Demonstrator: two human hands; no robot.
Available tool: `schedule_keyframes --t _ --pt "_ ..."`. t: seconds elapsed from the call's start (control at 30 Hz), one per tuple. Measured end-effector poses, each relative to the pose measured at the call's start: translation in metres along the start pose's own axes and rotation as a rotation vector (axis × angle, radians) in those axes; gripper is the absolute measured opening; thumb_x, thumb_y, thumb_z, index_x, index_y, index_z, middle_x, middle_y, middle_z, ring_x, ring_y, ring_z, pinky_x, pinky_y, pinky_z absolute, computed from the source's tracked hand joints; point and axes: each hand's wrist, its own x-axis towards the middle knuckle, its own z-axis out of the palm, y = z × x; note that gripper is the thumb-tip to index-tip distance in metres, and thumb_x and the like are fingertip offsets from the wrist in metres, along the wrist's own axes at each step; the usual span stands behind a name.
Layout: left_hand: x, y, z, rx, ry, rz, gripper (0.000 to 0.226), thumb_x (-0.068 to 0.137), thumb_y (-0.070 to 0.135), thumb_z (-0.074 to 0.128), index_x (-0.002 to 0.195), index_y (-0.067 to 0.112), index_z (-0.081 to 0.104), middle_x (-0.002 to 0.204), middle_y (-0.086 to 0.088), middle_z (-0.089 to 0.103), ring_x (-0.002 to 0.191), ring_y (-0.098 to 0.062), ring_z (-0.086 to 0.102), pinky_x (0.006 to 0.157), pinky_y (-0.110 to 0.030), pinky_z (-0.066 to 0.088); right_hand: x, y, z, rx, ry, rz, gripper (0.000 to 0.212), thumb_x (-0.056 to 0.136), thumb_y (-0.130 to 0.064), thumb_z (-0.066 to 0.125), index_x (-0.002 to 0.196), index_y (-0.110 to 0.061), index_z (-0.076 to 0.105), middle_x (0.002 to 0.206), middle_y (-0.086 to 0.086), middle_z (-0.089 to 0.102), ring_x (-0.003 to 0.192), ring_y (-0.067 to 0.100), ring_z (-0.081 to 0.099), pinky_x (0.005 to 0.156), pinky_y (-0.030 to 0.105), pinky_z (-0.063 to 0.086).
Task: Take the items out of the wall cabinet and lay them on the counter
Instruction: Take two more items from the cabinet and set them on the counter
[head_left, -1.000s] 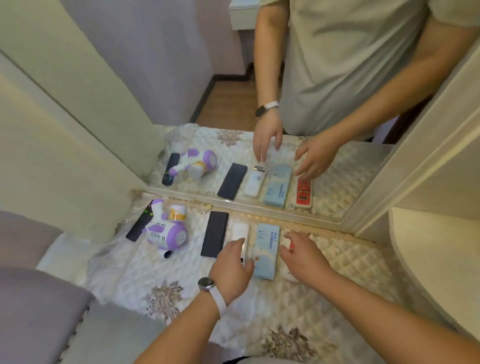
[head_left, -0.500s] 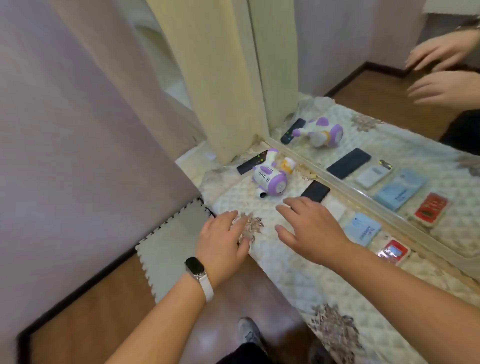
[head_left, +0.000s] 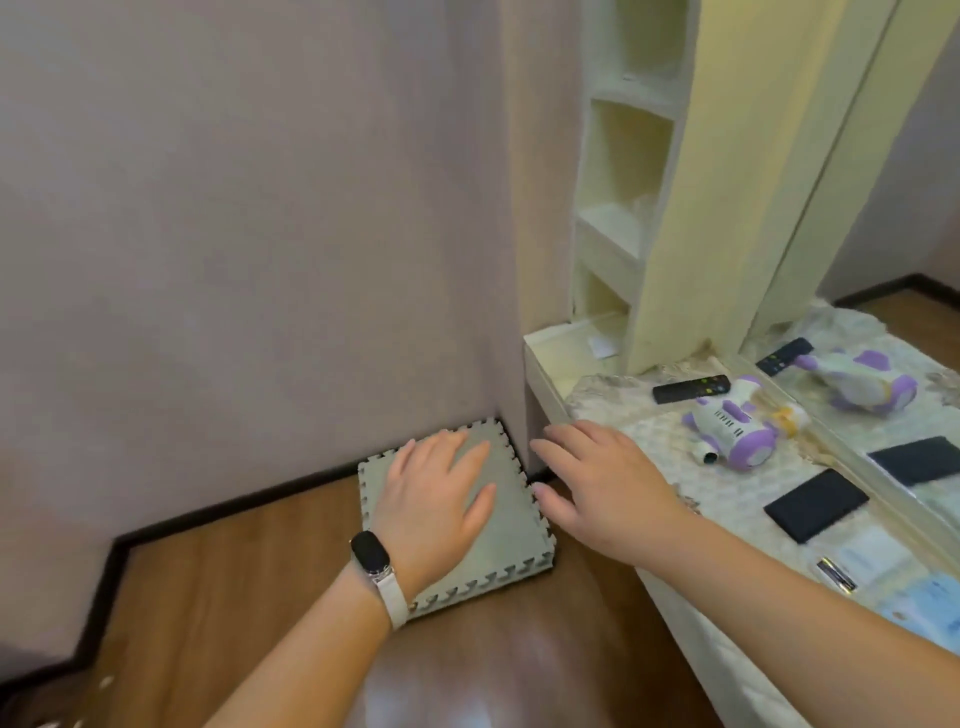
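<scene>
My left hand (head_left: 439, 501) hangs open and empty in the air over the grey foam mats, a watch on its wrist. My right hand (head_left: 605, 480) is also open and empty, at the left end of the quilted counter (head_left: 649, 441). On the counter lie a black remote (head_left: 691, 388), a purple and white toy robot (head_left: 735, 428) on its side, a black flat case (head_left: 815, 504), a white device (head_left: 862, 558) and a light blue box (head_left: 930, 605) at the frame's right edge.
A mirror (head_left: 883, 395) runs behind the counter and doubles the items. Cream open shelves (head_left: 618, 208) stand at the counter's left end, with a slip of paper at their foot. A stack of grey foam mats (head_left: 498, 525) sits on the wooden floor against the pink wall.
The view has swung left, from the row of items to the wall and floor corner. Both hands have lifted off the counter items and moved left, empty.
</scene>
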Motion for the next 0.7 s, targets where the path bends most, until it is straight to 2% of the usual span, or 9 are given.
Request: schedule_keyframes --t 0.13,0.33,0.7 --pt "-0.036 -0.087 -0.023 0.028 0.074 -0.094 0.042 0.087 0.044 0.053 0.119 0.021 0.065 0.121 -0.005 0.064 0.113 -0.027 0.058 0.098 -0.046 0.044 0.055 -0.08 0.019 -0.031 -0.004 -0.114 0.046 0.088 -0.049 0.045 0.117 -0.018 0.062 0.117 0.001 0.062 0.111 0.025 0.056 0.087 0.039 0.047" --pt "-0.104 -0.193 -0.05 0.074 0.112 -0.267 0.043 0.086 0.044 0.05 0.12 0.021 0.065 0.122 -0.003 0.063 0.115 -0.023 0.055 0.1 -0.041 0.038 0.122 -0.193 0.05 -0.042 -0.027 -0.308 0.048 0.09 -0.05 0.043 0.121 -0.018 0.06 0.115 0.001 0.062 0.108 0.025 0.057 0.086 0.04 0.049" --pt "-0.209 -0.293 -0.089 0.135 0.134 -0.597 0.042 0.088 0.043 0.05 0.121 0.021 0.065 0.125 -0.006 0.063 0.117 -0.025 0.057 0.1 -0.044 0.041 0.194 -0.333 0.09 -0.005 -0.046 -0.608 0.049 0.088 -0.049 0.042 0.12 -0.018 0.062 0.117 0.002 0.064 0.107 0.026 0.059 0.084 0.039 0.05"
